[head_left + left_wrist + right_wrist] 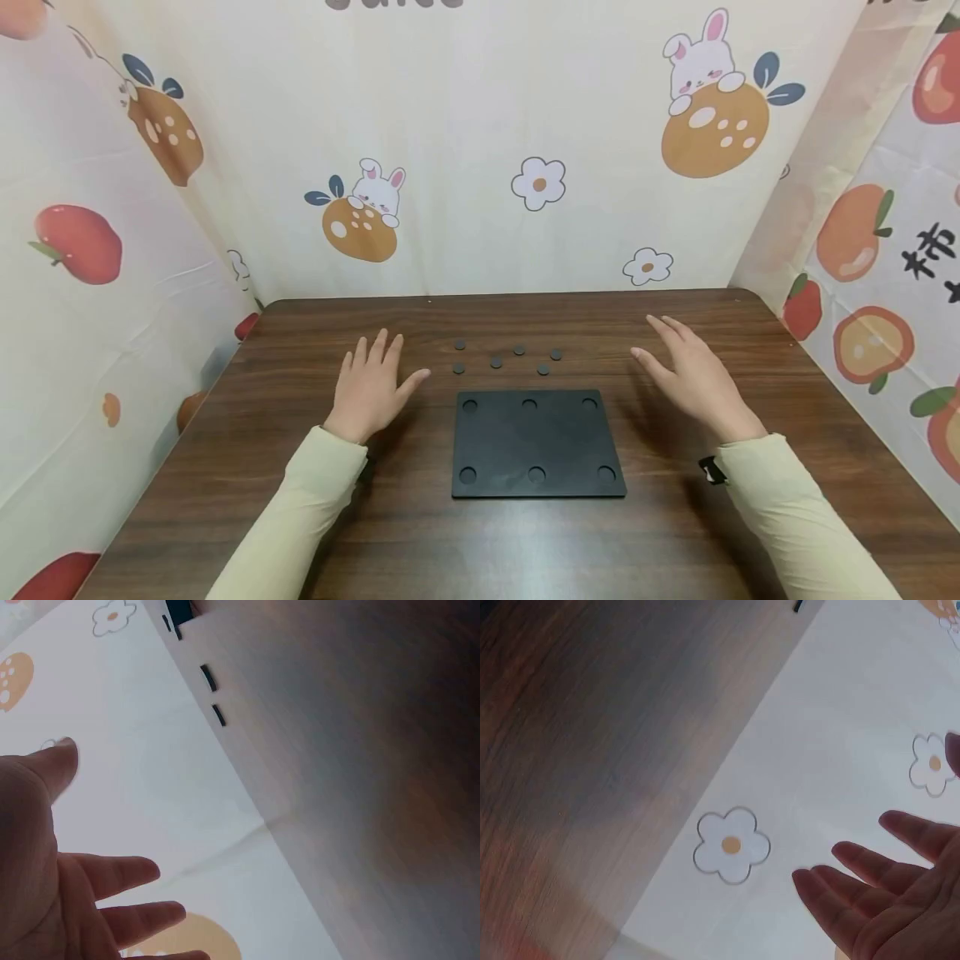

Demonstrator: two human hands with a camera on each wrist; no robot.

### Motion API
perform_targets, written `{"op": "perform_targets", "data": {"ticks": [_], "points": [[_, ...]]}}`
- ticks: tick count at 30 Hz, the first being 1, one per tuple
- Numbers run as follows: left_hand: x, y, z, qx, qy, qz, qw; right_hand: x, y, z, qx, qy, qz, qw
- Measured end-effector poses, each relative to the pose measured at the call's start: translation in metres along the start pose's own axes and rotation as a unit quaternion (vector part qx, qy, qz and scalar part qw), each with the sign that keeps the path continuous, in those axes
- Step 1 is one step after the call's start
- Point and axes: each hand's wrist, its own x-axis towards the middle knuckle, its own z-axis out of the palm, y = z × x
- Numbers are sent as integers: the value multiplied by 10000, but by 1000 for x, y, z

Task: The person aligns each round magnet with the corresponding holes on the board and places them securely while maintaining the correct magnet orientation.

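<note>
1. We see a black plate (537, 440) just below the middle of the head frame, between the left hand (369, 392) and the right hand (701, 387), well apart from the right and nearer the left.
2. We count six small dark discs (496, 362) scattered loosely just above the plate's upper edge, also between the hands and touching neither.
3. Only the head view gives us the plate's six round recesses (537, 474), three along its upper edge and three along its lower, and the whole spread of discs on the brown table (390, 533).
4. The left wrist view shows us the left palm side, with several discs nearly edge-on as thin slivers at the upper left; in the right wrist view we find one dark sliver at the top and a printed cloth (810, 772) behind the fingers (885, 874).
5. Our left hand is spread wide, its thumb well out from the fingers, holding nothing; we cannot tell whether it touches the table.
6. Our right hand is also open, fingers extended and thumb apart, holding nothing, above the table at right of centre.
</note>
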Motion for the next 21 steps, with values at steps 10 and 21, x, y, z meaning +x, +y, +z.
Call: {"op": "perform_targets", "data": {"ticks": [10,21], "points": [[13,17,7,-413,124,622,9971,-6,-7,7,771,-231,38,9968],[28,28,19,-1053,-400,517,9923,-15,-16,21,1435,-1137,550,9815]]}}
